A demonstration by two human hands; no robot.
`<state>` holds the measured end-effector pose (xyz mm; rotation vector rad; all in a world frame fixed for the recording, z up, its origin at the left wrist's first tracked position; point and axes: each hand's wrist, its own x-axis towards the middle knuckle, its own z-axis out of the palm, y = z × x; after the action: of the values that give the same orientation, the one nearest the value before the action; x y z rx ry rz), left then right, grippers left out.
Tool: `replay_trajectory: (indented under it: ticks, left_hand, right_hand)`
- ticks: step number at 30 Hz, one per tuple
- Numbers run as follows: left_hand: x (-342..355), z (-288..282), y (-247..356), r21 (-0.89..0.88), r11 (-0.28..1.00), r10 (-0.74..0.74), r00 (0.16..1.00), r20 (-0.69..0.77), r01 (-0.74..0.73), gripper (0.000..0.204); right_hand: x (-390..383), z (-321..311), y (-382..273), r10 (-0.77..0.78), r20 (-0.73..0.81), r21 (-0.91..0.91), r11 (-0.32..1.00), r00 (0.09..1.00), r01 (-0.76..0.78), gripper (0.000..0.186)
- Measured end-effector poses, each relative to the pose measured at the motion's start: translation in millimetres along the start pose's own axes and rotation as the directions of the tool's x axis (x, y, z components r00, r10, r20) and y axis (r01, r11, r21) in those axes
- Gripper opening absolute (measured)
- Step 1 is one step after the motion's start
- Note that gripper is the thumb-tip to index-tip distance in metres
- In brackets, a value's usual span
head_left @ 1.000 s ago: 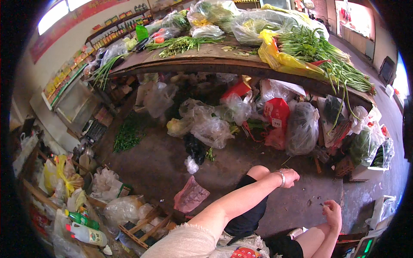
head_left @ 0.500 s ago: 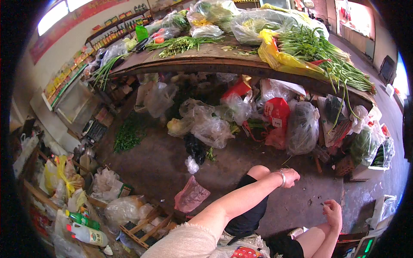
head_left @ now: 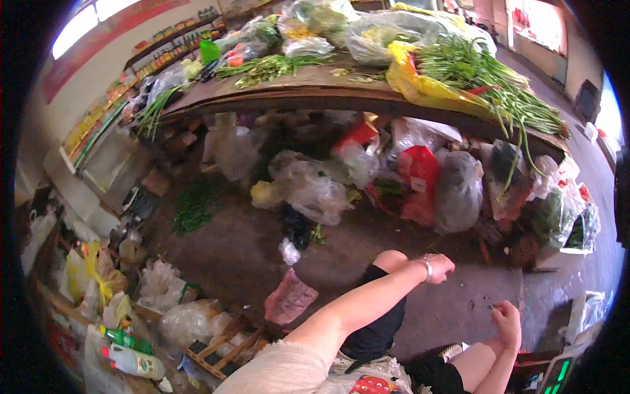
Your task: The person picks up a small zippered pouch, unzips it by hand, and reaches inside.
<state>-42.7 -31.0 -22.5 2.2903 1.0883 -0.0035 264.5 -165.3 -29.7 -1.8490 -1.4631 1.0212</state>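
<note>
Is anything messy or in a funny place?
Yes. Loose green leaves and a crumpled pink bag lie on the floor, and some long stalks dangle off the table. Other greens lie up on top, so these look out of place.

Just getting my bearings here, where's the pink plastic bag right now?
In the head view, the pink plastic bag lies on the floor, just left of centre in the lower half, below a small white crumpled bag and left of the left forearm.
</note>
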Motion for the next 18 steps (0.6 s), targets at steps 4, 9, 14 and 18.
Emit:
replay_trajectory:
  ticks: [4, 9, 14, 18]
  left_hand:
    - [-11, -10, 1, 0.001, 1.000, -0.012, 0.999, 0.037, 0.012, 0.037]
    - [-11, -11, -2, 0.015, 1.000, -0.005, 0.998, 0.059, 0.004, 0.039]
    - [-6, -4, -8, 0.014, 1.000, -0.004, 0.999, 0.040, 0.003, 0.039]
    - [-9, -6, -5, 0.015, 1.000, 0.009, 1.000, 0.027, -0.010, 0.038]
  right_hand:
    - [4, 3, -4, -0.002, 0.037, -0.029, 1.000, 0.999, 0.003, 0.029]
    - [-1, 3, -15, -0.011, 0.002, -0.011, 1.000, 1.000, 0.011, 0.029]
    - [-4, -2, -19, 0.027, 0.016, -0.049, 0.998, 0.999, -0.027, 0.028]
    - [-1, 1, -7, -0.036, 0.002, -0.085, 0.996, 0.999, 0.036, 0.027]
